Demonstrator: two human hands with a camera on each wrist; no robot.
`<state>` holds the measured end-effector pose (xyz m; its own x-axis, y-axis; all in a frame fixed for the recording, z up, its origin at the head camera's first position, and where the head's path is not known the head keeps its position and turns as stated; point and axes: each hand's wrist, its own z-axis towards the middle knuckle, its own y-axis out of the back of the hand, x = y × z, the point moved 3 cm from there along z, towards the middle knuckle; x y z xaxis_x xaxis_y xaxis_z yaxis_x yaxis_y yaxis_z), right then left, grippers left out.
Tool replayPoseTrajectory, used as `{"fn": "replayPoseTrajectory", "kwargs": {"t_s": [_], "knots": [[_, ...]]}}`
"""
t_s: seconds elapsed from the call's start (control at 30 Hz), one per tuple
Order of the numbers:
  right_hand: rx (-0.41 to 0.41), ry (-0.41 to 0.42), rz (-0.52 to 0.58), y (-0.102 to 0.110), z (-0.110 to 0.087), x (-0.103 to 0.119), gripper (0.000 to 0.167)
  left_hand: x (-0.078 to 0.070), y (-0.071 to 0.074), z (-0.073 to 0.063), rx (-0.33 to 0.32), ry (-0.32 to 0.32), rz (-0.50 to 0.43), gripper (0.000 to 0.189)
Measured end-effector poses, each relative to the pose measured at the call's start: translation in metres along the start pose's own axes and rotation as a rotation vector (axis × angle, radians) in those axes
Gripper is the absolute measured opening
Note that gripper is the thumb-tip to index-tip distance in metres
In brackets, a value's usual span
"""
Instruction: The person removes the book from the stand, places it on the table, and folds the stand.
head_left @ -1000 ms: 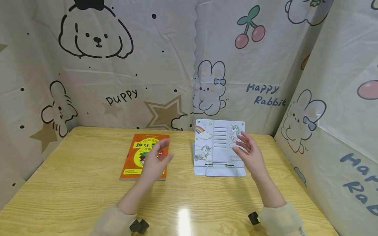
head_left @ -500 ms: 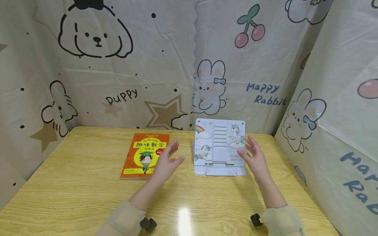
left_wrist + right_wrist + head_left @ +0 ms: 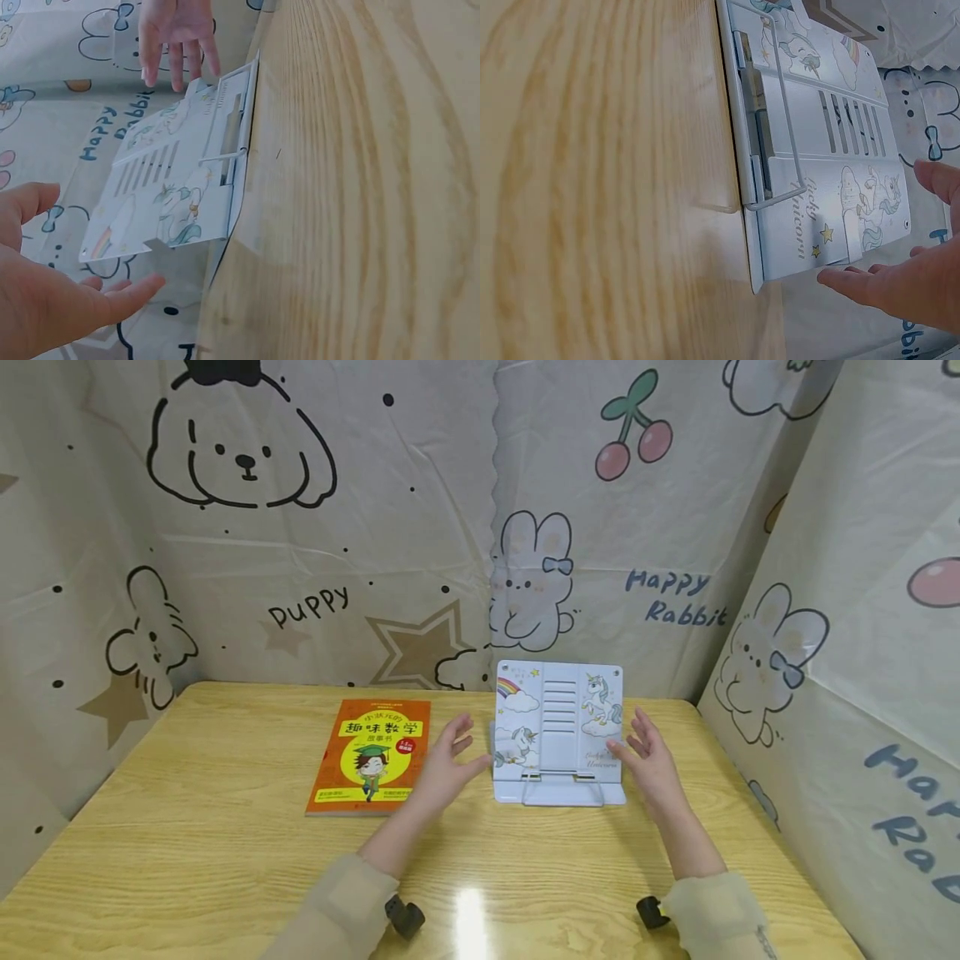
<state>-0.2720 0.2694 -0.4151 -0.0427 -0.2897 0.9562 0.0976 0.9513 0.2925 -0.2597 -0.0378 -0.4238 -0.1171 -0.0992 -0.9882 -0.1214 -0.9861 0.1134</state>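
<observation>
A white metal book stand [image 3: 558, 743] printed with unicorns and a rainbow stands tilted back on the table, a wire page holder across its lower front. My left hand [image 3: 448, 768] hovers just off its left side, fingers parted and thumb toward the stand. At the right side, my right hand [image 3: 654, 768] is close to the edge, its thumb overlapping the panel's corner in the head view. In the right wrist view the right hand [image 3: 915, 277] has its fingertips beside the panel; whether they touch, I cannot tell. Neither hand holds anything.
An orange book [image 3: 367, 760] with a cartoon graduate on its cover lies flat left of the stand. The wooden table [image 3: 187, 835] ends at a patterned cloth [image 3: 420, 527] behind and on both sides. Black devices [image 3: 405, 917] sit at the wrists.
My left hand has moved right, from over the orange book to the stand's left side. My right hand has shifted slightly right and down, from before the panel to its right edge.
</observation>
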Motion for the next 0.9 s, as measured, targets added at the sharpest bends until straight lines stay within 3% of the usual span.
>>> {"fn": "replayPoseTrajectory", "kwargs": {"t_s": [0.33,0.9], "knots": [[0.059,-0.045,0.108,-0.004,0.004,-0.004,0.092,0.012,-0.011,0.011,0.027,0.068,-0.067,0.082],[0.073,-0.074,-0.016,-0.004,0.013,-0.002,0.084,0.02,-0.026,0.028,0.097,0.126,-0.09,0.078]]}}
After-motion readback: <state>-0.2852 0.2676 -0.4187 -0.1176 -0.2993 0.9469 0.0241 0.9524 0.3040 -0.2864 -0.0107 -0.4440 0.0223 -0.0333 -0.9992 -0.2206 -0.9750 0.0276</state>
